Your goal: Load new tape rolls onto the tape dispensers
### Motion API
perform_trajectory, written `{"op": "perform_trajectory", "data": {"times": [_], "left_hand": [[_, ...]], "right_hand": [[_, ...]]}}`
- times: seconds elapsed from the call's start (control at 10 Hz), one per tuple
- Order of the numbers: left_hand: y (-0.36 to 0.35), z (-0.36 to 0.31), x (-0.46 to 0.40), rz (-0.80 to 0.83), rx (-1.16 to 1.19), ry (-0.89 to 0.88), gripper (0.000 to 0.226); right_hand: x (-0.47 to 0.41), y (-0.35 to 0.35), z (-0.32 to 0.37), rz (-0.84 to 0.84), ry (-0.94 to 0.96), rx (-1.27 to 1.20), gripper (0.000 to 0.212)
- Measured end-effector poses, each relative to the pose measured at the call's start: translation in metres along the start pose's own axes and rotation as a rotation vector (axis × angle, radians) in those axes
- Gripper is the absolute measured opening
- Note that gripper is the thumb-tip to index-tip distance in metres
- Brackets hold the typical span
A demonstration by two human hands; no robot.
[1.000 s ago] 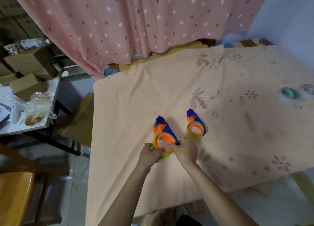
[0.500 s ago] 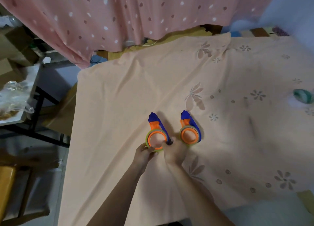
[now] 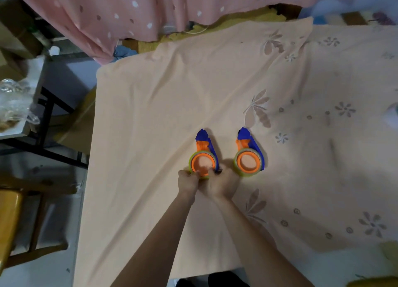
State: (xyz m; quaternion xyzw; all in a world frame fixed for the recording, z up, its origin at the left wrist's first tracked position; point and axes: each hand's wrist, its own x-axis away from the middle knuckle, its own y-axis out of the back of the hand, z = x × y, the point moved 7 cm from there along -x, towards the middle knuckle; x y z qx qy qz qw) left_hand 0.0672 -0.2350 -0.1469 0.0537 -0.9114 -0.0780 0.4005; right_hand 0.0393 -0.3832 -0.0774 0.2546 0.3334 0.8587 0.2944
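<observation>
On the peach floral cloth (image 3: pixel 163 105) that covers the counter, two tape dispensers lie flat side by side, their blue noses pointing away from the person. The left dispenser (image 3: pixel 203 155) has a blue body, an orange hub and a yellow-green tape roll (image 3: pixel 191 161) around that hub. The right dispenser (image 3: pixel 249 156) is built the same way and carries its own yellowish roll (image 3: pixel 238 168); it lies just beside the first, with a narrow strip of cloth between them, and nothing touches it.

Both hands meet at the near edge of the left dispenser. The left hand (image 3: pixel 187 182) is curled tight on the near left rim of the roll, with its fingertips on the yellow-green edge. The right hand (image 3: pixel 221 184) is closed at the near right side of the same dispenser, with its thumb and fingers (image 3: pixel 210 172) reaching onto the orange ring and the blue frame. Each grip is narrow and holds this dispenser; the exact finger contact is hidden under the knuckles. The two hands touch each other at the middle. Both forearms run bare from the lower edge of the view.

At the far side of the cloth hangs a pink dotted curtain (image 3: pixel 150 4). To the left stands a dark-framed side table (image 3: pixel 37 75) with clear plastic bags (image 3: pixel 15 101) on it. A yellow wooden chair (image 3: pixel 8 217) shows at the lower left. At the right edge, a pale blurred object (image 3: pixel 392 116) rests on the cloth, too unclear to name.
</observation>
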Motion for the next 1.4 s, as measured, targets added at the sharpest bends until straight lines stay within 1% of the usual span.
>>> {"op": "perform_trajectory", "data": {"times": [0.1,0.2,0.3,0.4,0.5,0.6,0.7,0.9,1.0,1.1,1.2,1.3,1.4], "left_hand": [[-0.005,0.005,0.0,0.027,0.066,0.036,0.043],[-0.003,-0.002,0.014,0.017,0.098,0.07,0.019],[-0.002,-0.005,0.013,-0.025,0.109,0.115,0.025],[-0.006,-0.008,0.013,-0.029,0.118,0.163,0.031],[-0.005,-0.01,0.016,-0.031,0.141,0.193,0.031],[-0.005,-0.011,0.015,-0.031,0.168,0.198,0.032],[-0.005,-0.011,0.015,-0.028,0.138,0.204,0.031],[-0.003,-0.009,0.016,-0.013,0.113,0.164,0.028],[0.0,-0.006,0.017,-0.021,0.037,0.108,0.016],[0.002,0.001,0.016,-0.018,0.003,0.065,0.025],[0.003,0.009,0.016,0.006,0.014,0.072,0.03],[0.004,0.013,0.022,0.031,0.021,0.087,0.03],[0.006,0.017,0.021,0.026,0.049,0.078,0.054]], "right_hand": [[0.001,-0.004,0.001,0.02,0.015,0.02,0.024],[0.001,-0.004,-0.001,0.03,0.035,0.055,0.023],[0.001,-0.005,-0.002,0.038,0.04,0.076,0.024],[0.001,-0.007,-0.005,0.035,0.042,0.079,0.026],[0.006,-0.01,-0.008,0.021,0.043,0.048,0.025],[0.014,-0.008,-0.007,-0.003,0.032,0.025,0.024],[0.02,-0.007,-0.009,0.01,0.015,-0.006,0.021],[0.024,-0.006,-0.014,0.018,0.007,-0.093,0.023],[0.025,-0.003,-0.017,0.021,0.014,-0.085,0.027],[0.026,-0.002,-0.02,0.029,0.013,-0.073,0.027],[0.026,-0.001,-0.023,0.046,0.004,-0.06,0.026],[0.027,0.003,-0.024,0.084,-0.004,-0.068,0.023],[0.026,0.003,-0.03,0.112,-0.006,-0.083,0.02]]}}
